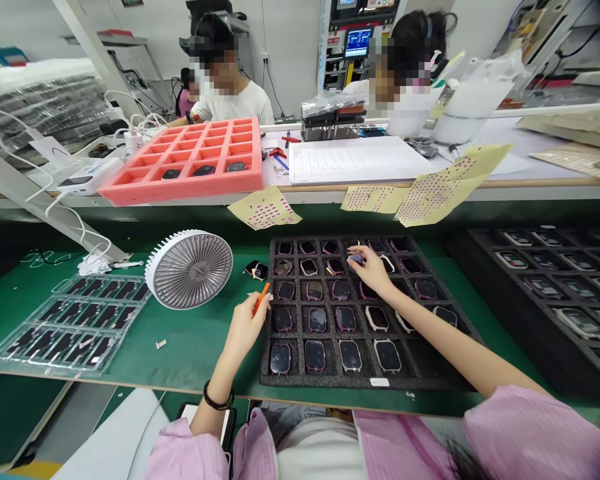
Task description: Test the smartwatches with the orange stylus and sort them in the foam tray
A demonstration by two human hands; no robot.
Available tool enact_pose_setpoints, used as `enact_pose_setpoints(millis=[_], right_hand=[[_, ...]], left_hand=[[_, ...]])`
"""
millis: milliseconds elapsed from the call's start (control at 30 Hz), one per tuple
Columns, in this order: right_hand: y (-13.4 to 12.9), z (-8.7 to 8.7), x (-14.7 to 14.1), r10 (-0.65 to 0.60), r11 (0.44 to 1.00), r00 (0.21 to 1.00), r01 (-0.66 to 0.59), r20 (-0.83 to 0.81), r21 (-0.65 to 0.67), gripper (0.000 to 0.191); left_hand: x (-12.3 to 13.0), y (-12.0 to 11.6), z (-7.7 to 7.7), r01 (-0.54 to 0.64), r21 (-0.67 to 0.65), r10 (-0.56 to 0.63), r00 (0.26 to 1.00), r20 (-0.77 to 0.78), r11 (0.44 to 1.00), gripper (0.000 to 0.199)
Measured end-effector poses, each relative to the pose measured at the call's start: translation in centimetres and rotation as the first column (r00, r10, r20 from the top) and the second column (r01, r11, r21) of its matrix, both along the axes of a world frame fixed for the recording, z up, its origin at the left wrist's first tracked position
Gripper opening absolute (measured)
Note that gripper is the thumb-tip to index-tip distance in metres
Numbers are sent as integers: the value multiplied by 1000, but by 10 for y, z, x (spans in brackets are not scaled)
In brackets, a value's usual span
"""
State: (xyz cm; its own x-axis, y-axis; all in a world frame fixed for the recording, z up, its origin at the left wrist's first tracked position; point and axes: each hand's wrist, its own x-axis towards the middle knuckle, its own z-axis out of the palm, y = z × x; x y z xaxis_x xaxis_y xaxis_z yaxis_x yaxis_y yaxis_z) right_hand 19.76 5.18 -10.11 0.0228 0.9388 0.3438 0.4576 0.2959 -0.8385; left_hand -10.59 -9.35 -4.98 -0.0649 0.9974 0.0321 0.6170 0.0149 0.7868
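Nearest the camera, a pink sleeve (pixel 530 433) leads into the arm of the right hand (pixel 373 272), whose thumb and fingers are pinched narrow on a small piece (pixel 356 260), seemingly a watch, over the upper part of the black foam tray (pixel 325 381). The piece lies right at those fingertips, at about ten o'clock from the palm; it is too small and too covered to tell which way its long axis runs. The right hand is plainly the nearer one, as the left hand (pixel 244 327) sits well apart at eight o'clock from the piece, just beside the tray's left edge. Its grip is closed on an orange stick (pixel 263 297) that slants from seven toward one o'clock. Around the piece, watches fill many of the tray's pockets. Farther out on the green counter (pixel 195 350), a white fan (pixel 190 270) stands at about ten o'clock from the left hand, and a clear tray (pixel 5 357) of black parts lies at nine. A second foam tray (pixel 523 333) lies at three o'clock from the first, and a coral foam tray (pixel 190 190) sits on the raised shelf at ten o'clock from the piece.
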Motion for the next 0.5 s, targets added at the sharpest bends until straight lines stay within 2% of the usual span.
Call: enact_pose_setpoints(millis=[100,200,333,500], right_hand=[[12,13,14,-82,997,976,80,203,15,27],[32,21,23,-114,992,920,126,375,-8,22],[53,16,22,-61,993,850,102,523,-51,18],[65,14,18,68,996,814,-19,577,-91,18]], left_hand=[[-7,-5,-1,6,-49,-10,996,-83,999,36],[-14,-10,-4,-44,-59,35,989,-144,997,34],[-23,-14,-9,-101,-74,86,980,-181,992,34],[-29,-17,-9,-113,-103,92,978,-188,988,36]])
